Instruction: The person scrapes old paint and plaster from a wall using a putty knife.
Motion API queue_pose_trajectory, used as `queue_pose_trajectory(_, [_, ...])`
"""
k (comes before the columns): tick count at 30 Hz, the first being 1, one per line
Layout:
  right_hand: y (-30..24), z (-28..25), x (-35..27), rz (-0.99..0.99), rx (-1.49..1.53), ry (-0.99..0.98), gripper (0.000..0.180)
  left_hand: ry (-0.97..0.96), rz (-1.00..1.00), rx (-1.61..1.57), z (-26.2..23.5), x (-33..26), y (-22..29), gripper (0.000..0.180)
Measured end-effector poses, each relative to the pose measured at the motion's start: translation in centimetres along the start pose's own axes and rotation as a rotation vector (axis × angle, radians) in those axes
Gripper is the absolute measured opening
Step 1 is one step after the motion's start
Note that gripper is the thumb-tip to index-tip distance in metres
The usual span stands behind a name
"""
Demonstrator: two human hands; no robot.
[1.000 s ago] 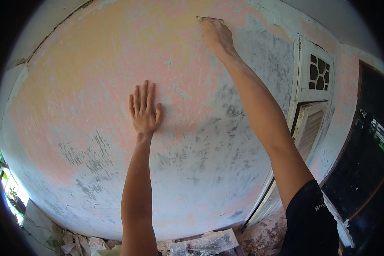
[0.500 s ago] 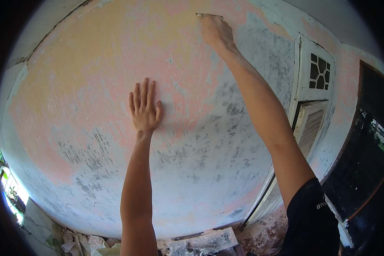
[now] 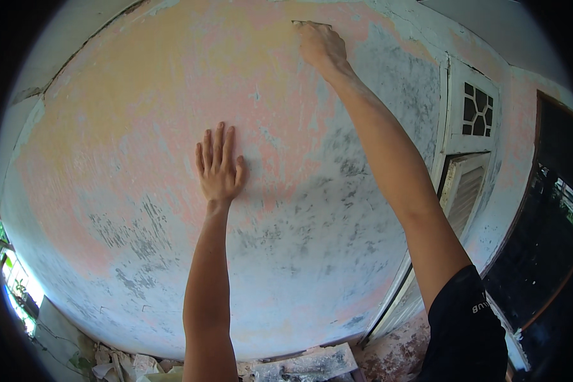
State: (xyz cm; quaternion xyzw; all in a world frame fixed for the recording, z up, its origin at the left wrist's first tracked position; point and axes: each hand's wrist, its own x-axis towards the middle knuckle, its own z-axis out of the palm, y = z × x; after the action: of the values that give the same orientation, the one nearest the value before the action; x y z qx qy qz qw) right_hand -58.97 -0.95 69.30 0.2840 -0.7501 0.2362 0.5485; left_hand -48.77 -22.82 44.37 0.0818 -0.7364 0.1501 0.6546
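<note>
In front of me is a wall (image 3: 286, 210) with patchy, worn paint in yellow, pink, pale blue and grey. My left hand (image 3: 220, 178) lies flat on the pink part, fingers stretched upward and the thumb apart, with nothing in it. High up and to the right, my right hand (image 3: 325, 48) is closed around a flat scraper (image 3: 321, 23). Only its thin, dark straight edge shows above the fingers, at the wall near a yellow and pink patch. My palm hides the rest of it.
Right of the wall stands a white door frame with a vent panel (image 3: 477, 109) and a louvred shutter (image 3: 463, 191). A dark doorway (image 3: 535, 254) lies farther right. Broken debris (image 3: 305, 364) is heaped along the wall's foot. Daylight enters at a window (image 3: 19, 280) far left.
The view has shifted slightly, so the wall appears a little lower. My left hand keeps its place on the wall. My right hand with the scraper sits marginally higher against the wall.
</note>
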Motion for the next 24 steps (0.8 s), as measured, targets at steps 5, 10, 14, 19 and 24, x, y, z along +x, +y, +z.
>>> queue_pose_trajectory(5, [0.1, -1.5, 2.2, 0.028, -0.044, 0.027, 0.033, -0.002, 0.026, -0.047, 0.4, 0.4, 0.6, 0.062])
queue_pose_trajectory(10, [-1.4, -3.2, 1.2, 0.18, 0.119, -0.119, 0.033, 0.017, 0.013, -0.006, 0.3, 0.4, -0.3, 0.061])
queue_pose_trajectory(14, [1.1, -0.1, 0.8, -0.046, -0.052, 0.024, 0.034, 0.002, 0.012, -0.006, 0.2, 0.5, 0.0, 0.061])
queue_pose_trajectory(19, [0.8, -0.8, 1.9, 0.046, -0.03, 0.018, 0.033, -0.016, 0.019, -0.019, 0.2, 0.2, 0.4, 0.061])
queue_pose_trajectory(24, [1.2, -1.6, 2.4, -0.005, -0.042, 0.003, 0.034, -0.014, 0.015, -0.034, 0.3, 0.5, 0.4, 0.061])
